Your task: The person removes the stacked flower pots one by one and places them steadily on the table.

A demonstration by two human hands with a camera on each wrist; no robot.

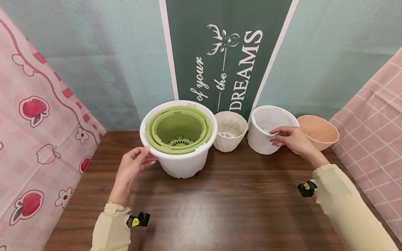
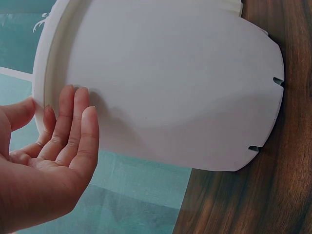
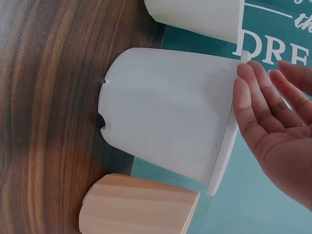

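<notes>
A large white flowerpot (image 1: 185, 164) stands at the left of the row, with green pots (image 1: 180, 125) nested inside it. My left hand (image 1: 133, 165) pinches its rim at the near left, thumb on the rim and fingers beneath; the left wrist view shows this hand (image 2: 53, 141) beside the white wall. At a smaller white pot (image 1: 262, 141) to the right is my right hand (image 1: 292, 139), its fingertips at the near right rim. In the right wrist view the fingers of this hand (image 3: 273, 117) lie along the rim, thumb apart from it.
A cream faceted pot (image 1: 229, 143) with drainage holes stands between the two white pots. At the far right a peach pot (image 1: 318, 130) is partly behind my right hand. The brown wooden table (image 1: 220, 209) meets a teal curtain (image 1: 103, 69) behind and pink cloths at both sides.
</notes>
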